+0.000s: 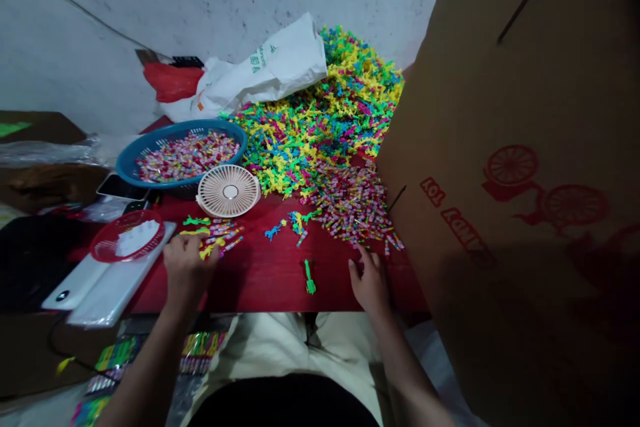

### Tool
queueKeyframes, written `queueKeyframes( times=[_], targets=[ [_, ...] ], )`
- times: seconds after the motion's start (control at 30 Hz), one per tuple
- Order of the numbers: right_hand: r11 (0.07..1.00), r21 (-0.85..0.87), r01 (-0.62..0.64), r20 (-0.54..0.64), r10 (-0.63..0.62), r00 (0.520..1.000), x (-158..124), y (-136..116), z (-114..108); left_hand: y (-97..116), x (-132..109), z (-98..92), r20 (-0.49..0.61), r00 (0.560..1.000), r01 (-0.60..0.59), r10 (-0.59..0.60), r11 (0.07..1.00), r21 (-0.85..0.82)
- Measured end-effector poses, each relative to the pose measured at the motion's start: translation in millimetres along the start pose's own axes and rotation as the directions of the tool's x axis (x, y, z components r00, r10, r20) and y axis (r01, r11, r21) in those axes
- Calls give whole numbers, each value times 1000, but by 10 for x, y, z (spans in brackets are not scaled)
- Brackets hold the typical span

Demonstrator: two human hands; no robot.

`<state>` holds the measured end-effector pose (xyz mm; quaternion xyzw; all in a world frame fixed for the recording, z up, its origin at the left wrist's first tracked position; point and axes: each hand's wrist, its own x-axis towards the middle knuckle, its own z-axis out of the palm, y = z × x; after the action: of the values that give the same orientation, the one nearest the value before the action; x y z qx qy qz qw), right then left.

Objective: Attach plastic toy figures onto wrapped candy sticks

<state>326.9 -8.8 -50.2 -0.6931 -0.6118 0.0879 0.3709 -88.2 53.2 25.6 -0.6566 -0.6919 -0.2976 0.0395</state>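
My left hand is low over the table's left part, its fingers curled at a small group of yellow toy figures and wrapped candy tubes. Whatever lies inside those fingers is hidden. At the front edge of a heap of small wrapped candies is my right hand, thumb and forefinger apart, with nothing visible in it. Between the hands a single green plastic toy lies on the red tabletop. Blue, yellow and green figures lie loose a little behind it.
A big mound of colourful plastic figures rises at the back beside a white sack. Left stand a blue basket of candies, a round white fan and a red basket. A tall cardboard box walls the right side.
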Motion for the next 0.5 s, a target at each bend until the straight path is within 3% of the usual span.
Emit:
queueKeyframes(
  times=[0.13, 0.33, 0.4, 0.5],
  targets=[
    [999, -37, -21, -41, 20, 999, 82, -19, -8, 104, -96, 214, 193, 976, -79, 100, 991, -110],
    [998, -57, -37, -69, 33, 997, 95, 4, -6, 142, 85, 304, 197, 980, 19, 14, 986, -168],
    [997, -66, -35, -66, 31, 997, 88, 6, -1, 307, 24, 281, 245, 969, 27, 30, 974, -224],
    [998, -25, -61, -65, 59, 996, 101, 2, 11, 770, -248, 258, 359, 927, 23, 107, 940, -340]
  ],
)
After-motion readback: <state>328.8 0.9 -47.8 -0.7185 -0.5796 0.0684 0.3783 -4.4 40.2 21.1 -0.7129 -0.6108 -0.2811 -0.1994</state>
